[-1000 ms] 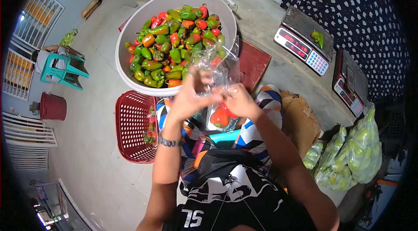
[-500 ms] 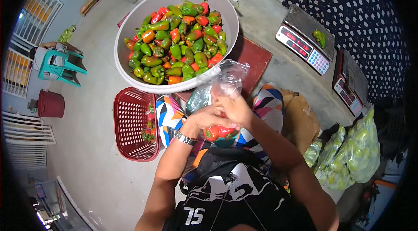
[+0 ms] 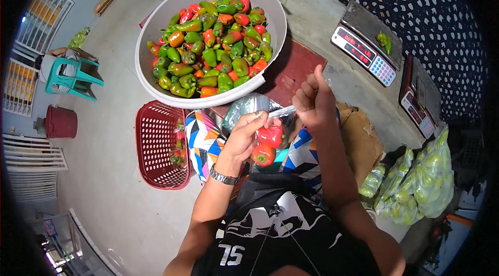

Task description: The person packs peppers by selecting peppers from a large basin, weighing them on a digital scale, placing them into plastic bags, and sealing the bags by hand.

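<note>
My left hand pinches the neck of a clear plastic bag just above the red bell peppers inside it. The bag's top is twisted into a thin strand that stretches across to my right hand. My right hand is closed around that end, thumb pointing up. Both hands are over my lap, in front of a large white tub heaped with green, red and orange peppers. More clear plastic lies by the tub's near rim.
Left of my legs stands a red perforated basket with bagged peppers. Two digital scales, one bearing a green pepper, the other beside it, sit at right. Bags of green produce stand lower right. A teal chair is at left.
My hands were together over the bag; now they are apart, with the right hand moved right and up. The loose bag top is now pulled into a tight twisted strand.
</note>
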Motion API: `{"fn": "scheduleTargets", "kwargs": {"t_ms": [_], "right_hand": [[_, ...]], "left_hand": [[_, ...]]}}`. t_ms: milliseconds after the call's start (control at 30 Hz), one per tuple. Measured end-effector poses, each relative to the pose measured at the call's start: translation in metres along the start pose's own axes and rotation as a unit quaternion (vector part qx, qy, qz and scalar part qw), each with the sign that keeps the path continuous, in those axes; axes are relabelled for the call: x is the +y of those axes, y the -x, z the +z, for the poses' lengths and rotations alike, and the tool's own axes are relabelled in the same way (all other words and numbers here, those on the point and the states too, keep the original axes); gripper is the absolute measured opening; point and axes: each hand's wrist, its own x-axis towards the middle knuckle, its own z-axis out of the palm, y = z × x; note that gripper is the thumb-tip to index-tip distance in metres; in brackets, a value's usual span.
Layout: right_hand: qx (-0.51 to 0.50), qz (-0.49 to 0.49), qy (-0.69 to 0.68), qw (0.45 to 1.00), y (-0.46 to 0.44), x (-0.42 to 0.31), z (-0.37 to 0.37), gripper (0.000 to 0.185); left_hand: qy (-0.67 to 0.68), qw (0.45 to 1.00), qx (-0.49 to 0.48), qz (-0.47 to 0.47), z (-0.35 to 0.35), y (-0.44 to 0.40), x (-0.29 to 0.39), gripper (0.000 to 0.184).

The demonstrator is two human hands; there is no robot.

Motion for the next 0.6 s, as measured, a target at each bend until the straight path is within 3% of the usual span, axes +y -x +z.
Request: {"fn": "scheduleTargets", "kwargs": {"t_ms": [33,67,100,133,167,233,267,300,333,400,500,600], "right_hand": [[0.085,-0.135,0.158,0.974,-0.005,-0.009,-0.007,0.049],[0.167,-0.263,0.307,0.899,-0.011,-0.021,-0.016,0.046],[0.239,-0.379,0.441,0.778,-0.014,-0.028,-0.02,0.044],[0.181,-0.423,0.457,0.761,-0.004,-0.029,-0.005,0.04],[0.12,-0.464,0.472,0.74,0.012,-0.033,0.01,0.037],[-0.063,-0.485,0.689,0.535,0.037,-0.022,0.035,0.035],[-0.163,-0.502,0.733,0.429,0.049,-0.016,0.047,0.039],[-0.204,-0.459,0.772,0.39,0.054,-0.001,0.036,0.037],[-0.248,-0.413,0.804,0.35,0.058,0.014,0.025,0.036],[-0.3,-0.287,0.851,0.32,0.056,0.024,-0.003,0.031],[-0.356,-0.127,0.861,0.34,0.055,-0.001,-0.004,0.023],[-0.385,-0.154,0.821,0.392,0.053,-0.018,-0.005,0.021]], "left_hand": [[0.029,0.999,-0.005,0.018,-0.001,0.0,-0.001,0.023],[-0.001,1.0,0.018,0.011,-0.002,0.005,0.001,0.022],[-0.031,0.999,0.039,0.005,-0.001,0.013,0.011,0.021],[-0.063,0.996,0.06,-0.001,-0.003,0.018,0.019,0.02],[-0.113,0.993,0.01,-0.007,-0.007,0.019,0.022,0.021],[-0.273,0.962,0.014,0.008,-0.003,0.018,0.022,0.023],[-0.355,0.935,0.01,0.017,0.002,0.014,0.026,0.024],[-0.375,0.927,0.017,0.01,0.01,0.011,0.029,0.024],[-0.354,0.926,0.04,-0.124,0.018,0.014,0.038,0.022],[-0.396,0.91,0.076,-0.093,0.025,0.014,0.036,0.018],[-0.493,0.87,-0.004,0.024,0.013,0.027,0.033,0.021],[-0.455,0.89,0.021,0.006,0.017,0.046,0.043,0.018]]}}
